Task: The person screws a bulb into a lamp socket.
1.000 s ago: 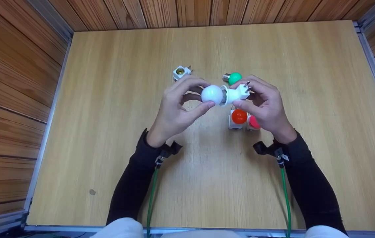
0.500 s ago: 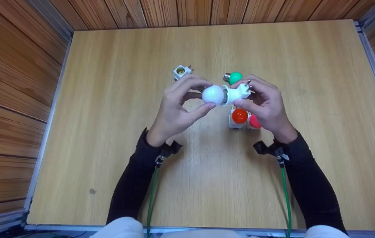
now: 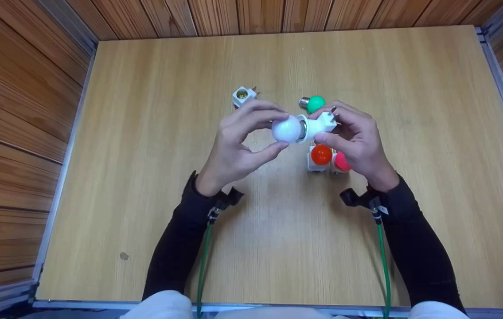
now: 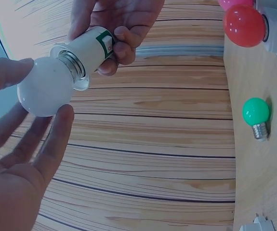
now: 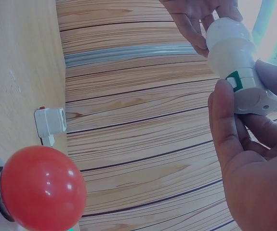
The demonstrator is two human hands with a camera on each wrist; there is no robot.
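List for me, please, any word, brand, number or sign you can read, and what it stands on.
No text can be read.
Green-framed patch on the white socket: any marking is too small.
White tag beside the right wrist camera: too small and blurred.

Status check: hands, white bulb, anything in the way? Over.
Left hand pinches white bulb. Right hand grips white socket. Bulb's base at socket's mouth, metal threads showing. Nothing visible between them; green bulb on table beyond.
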